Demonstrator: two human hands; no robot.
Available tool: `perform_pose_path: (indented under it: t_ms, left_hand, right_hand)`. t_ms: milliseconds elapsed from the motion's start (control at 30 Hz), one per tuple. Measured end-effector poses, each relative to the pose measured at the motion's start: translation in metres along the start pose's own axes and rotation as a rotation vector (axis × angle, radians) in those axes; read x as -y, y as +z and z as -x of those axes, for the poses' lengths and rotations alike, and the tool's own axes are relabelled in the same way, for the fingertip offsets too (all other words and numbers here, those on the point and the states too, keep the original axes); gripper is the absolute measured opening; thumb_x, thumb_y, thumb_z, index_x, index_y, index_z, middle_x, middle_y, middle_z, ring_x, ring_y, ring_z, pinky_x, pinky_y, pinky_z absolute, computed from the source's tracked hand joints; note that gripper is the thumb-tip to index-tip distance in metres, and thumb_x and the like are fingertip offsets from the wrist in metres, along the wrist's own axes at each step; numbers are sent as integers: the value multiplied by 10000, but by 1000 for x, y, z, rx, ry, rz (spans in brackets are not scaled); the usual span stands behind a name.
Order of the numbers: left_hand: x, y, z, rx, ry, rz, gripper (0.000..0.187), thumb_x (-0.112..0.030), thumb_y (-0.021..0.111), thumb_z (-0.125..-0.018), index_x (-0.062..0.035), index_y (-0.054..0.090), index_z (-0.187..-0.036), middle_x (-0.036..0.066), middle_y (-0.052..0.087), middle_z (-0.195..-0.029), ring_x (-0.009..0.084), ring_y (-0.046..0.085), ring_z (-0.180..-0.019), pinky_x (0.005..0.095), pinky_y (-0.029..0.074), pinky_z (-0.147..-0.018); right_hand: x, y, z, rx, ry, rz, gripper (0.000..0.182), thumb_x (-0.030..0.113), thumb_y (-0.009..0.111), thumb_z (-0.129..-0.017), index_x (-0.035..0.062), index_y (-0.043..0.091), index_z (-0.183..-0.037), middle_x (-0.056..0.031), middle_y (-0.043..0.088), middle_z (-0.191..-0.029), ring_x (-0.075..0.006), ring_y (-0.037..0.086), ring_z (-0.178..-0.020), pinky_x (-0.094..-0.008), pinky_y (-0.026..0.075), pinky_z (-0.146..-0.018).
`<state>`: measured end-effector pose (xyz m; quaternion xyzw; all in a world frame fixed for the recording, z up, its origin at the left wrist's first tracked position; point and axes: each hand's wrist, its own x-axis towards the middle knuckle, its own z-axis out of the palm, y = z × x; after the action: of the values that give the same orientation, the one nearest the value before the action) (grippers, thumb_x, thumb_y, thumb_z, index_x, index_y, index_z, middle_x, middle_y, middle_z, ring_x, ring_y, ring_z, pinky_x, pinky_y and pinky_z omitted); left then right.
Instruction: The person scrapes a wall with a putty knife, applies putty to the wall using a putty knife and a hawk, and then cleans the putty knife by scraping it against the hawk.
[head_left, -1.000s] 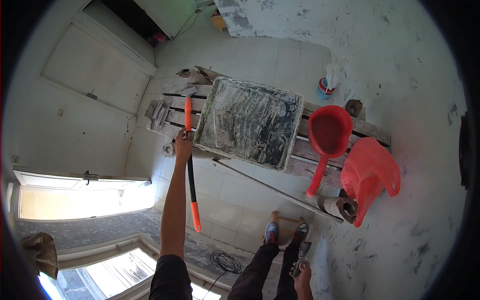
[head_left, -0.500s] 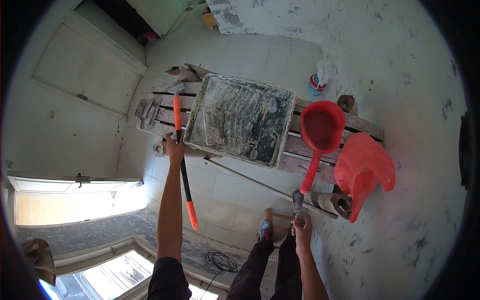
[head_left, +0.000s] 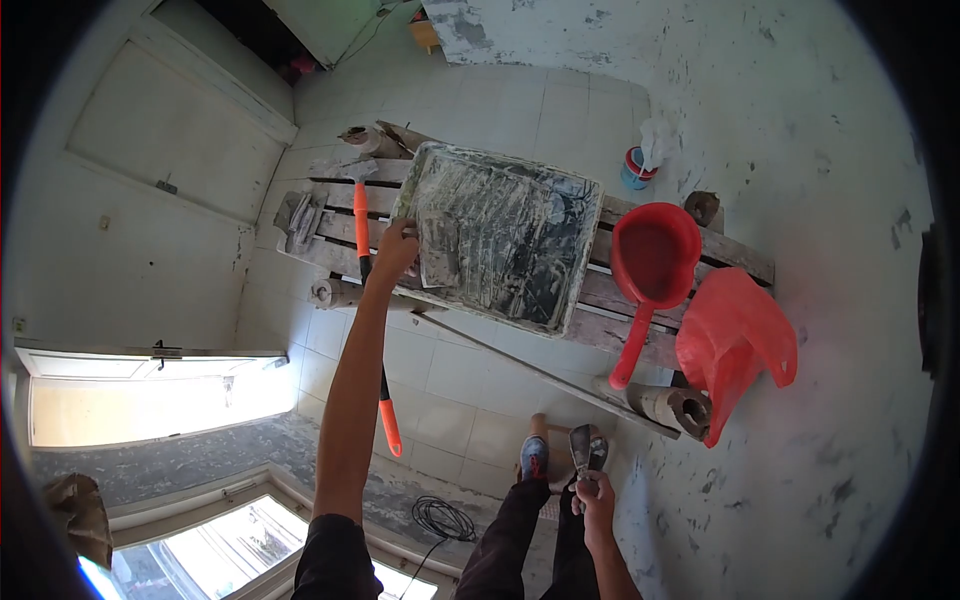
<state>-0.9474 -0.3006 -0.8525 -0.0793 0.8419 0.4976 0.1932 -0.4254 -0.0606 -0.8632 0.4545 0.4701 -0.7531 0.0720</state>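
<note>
My left hand is at the left rim of the plaster-smeared tray, its fingers closed at the edge of a flat, coated trowel-like tool lying in the tray. What the fingers hold is partly hidden. My right hand grips a putty knife, blade upward, above my feet. Beside my left forearm, a long-handled scraper with orange and black handle leans across the bench.
A red dipper and a red plastic bag are at the bench's right end. A small blue bucket stands behind. A long strip slants below the tray; a coiled black cable lies near my legs.
My left hand has left the long scraper handle and moved up and right to the tray. My right hand has lowered the putty knife away from the dipper's handle, toward my feet.
</note>
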Motion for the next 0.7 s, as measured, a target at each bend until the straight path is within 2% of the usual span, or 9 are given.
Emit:
perform_pose_path:
  t_ms: [167, 300, 367, 433, 500, 533, 600, 667, 700]
  left_hand:
    - [-29, 22, 22, 71, 73, -270, 321, -257, 572, -953, -20, 628, -1161, 116, 695, -906, 166, 651, -765, 329, 494, -662]
    - [-21, 42, 14, 6, 77, -337, 268, -202, 519, -966, -21, 637, -1124, 106, 705, -956, 172, 648, -852, 321, 468, -742]
    - [-22, 45, 39, 103, 171, 408, 288, -159, 456, -990, -26, 618, -1187, 117, 693, -1083, 205, 653, -971, 341, 495, -829]
    - [-56, 53, 104, 152, 127, 776, 343, -109, 395, -996, -18, 564, -1281, 120, 646, -1216, 234, 638, -1089, 374, 505, -941]
    - [-67, 60, 166, 143, 35, 1010, 382, -179, 388, -1026, -22, 504, -1354, 120, 595, -1292, 245, 601, -1178, 396, 504, -998]
    - [-65, 63, 197, 114, 96, 799, 387, -231, 381, -1040, -33, 507, -1348, 111, 596, -1284, 248, 606, -1167, 404, 508, -992]
    - [-57, 71, 240, 214, -36, 1148, 393, -265, 386, -1036, -44, 517, -1333, 107, 610, -1253, 250, 626, -1134, 412, 531, -958]
    - [-55, 81, 276, 213, -106, 1224, 407, -281, 403, -1020, -44, 518, -1331, 118, 617, -1243, 269, 643, -1097, 421, 551, -922]
    - [-56, 86, 290, 202, -75, 1253, 419, -292, 412, -1010, -43, 522, -1328, 125, 623, -1234, 276, 650, -1084, 429, 558, -907]
  right_hand:
    - [-5, -12, 4, -37, 16, -21, 170, 23, 609, -940, 17, 538, -1094, -59, 597, -799, -97, 499, -550, -269, 387, -481]
    - [19, -4, 10, 54, -54, -10, 179, 64, 588, -974, 13, 520, -1131, -56, 595, -800, -85, 493, -579, -258, 385, -509]
    - [46, 11, 23, 133, -97, -20, 189, 85, 579, -989, 11, 513, -1150, -53, 592, -798, -78, 489, -597, -253, 382, -520]
    - [79, 32, 45, 294, -143, -74, 272, 162, 577, -1010, -5, 495, -1208, -57, 603, -810, -75, 509, -655, -249, 411, -565]
    - [107, 49, 67, 286, -223, -22, 316, 195, 578, -1011, -8, 487, -1236, -62, 609, -831, -78, 519, -678, -253, 427, -591]
    - [122, 56, 79, 273, -305, 40, 360, 228, 579, -1013, -11, 480, -1264, -66, 615, -853, -82, 529, -702, -258, 444, -616]
    - [150, 63, 93, 247, -386, 87, 413, 235, 586, -998, -23, 487, -1306, -100, 649, -885, -134, 603, -733, -301, 497, -673]
    - [167, 65, 98, 181, -657, 540, 395, 214, 538, -1000, -24, 490, -1312, -87, 624, -815, -130, 557, -659, -309, 479, -639]
    - [168, 67, 99, 143, -714, 531, 366, 164, 566, -970, -30, 547, -1280, -139, 662, -844, -201, 624, -694, -351, 509, -680]
